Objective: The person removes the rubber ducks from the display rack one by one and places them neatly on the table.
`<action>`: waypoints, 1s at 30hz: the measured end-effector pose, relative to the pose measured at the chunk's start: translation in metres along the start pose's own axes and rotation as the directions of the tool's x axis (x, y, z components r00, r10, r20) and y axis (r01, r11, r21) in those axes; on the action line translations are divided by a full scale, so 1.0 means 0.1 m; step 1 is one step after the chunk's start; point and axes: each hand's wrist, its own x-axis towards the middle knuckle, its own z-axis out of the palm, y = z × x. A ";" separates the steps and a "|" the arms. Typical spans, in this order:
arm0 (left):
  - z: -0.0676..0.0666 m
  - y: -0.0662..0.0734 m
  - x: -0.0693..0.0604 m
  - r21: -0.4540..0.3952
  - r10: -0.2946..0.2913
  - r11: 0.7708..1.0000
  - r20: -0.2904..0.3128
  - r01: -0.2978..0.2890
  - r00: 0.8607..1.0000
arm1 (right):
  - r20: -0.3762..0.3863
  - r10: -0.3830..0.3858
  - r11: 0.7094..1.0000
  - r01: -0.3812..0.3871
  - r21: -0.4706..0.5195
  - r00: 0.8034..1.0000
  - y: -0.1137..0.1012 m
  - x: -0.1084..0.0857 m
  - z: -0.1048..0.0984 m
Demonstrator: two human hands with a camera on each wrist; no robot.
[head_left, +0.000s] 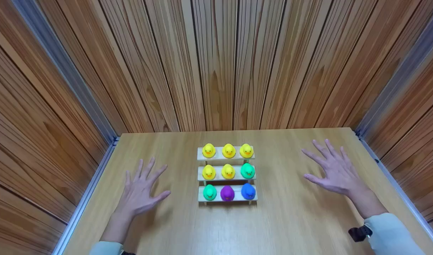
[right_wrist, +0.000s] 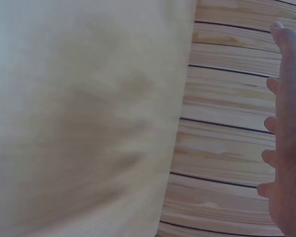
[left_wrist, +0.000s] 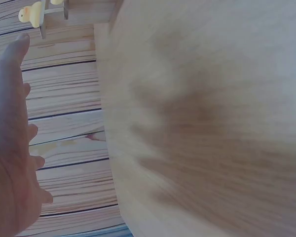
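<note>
A small three-step wooden rack (head_left: 228, 198) stands mid-table with rubber ducks in three rows. Its top row holds three yellow ducks (head_left: 229, 151). In the middle row are two yellow ducks (head_left: 209, 172) and a green duck (head_left: 247, 170). Along the bottom row sit a green duck (head_left: 209, 192), a purple duck (head_left: 227, 193) and a blue duck (head_left: 248, 191). My left hand (head_left: 140, 193), fingers spread, hovers over the table left of the rack and touches nothing. To the rack's right, my right hand (head_left: 335, 170) is likewise spread above the table, holding nothing.
The wooden table (head_left: 273, 226) meets a plank wall (head_left: 220, 71) at the back. More plank walls rise at left and right, with metal rails (head_left: 92, 184) along the table's sides. Shadows of both hands fall on the tabletop.
</note>
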 end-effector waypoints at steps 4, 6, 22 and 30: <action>0.01 0.06 0.05 -0.040 0.009 0.999 -0.009 -0.009 1.000 | -0.002 0.001 0.999 -0.001 0.041 1.000 -0.10 0.08 -0.03; 0.01 0.09 0.07 -0.052 0.009 0.999 -0.006 -0.010 1.000 | 0.006 -0.004 0.998 0.004 0.058 1.000 -0.15 0.13 -0.04; 0.13 0.34 0.14 -0.279 0.062 0.958 0.000 -0.060 0.998 | 0.016 -0.080 0.952 0.072 0.297 0.997 -0.48 0.44 -0.03; 0.24 0.42 0.16 -0.446 0.061 0.894 0.036 -0.039 0.997 | -0.029 -0.032 0.892 0.042 0.450 0.999 -0.61 0.55 -0.01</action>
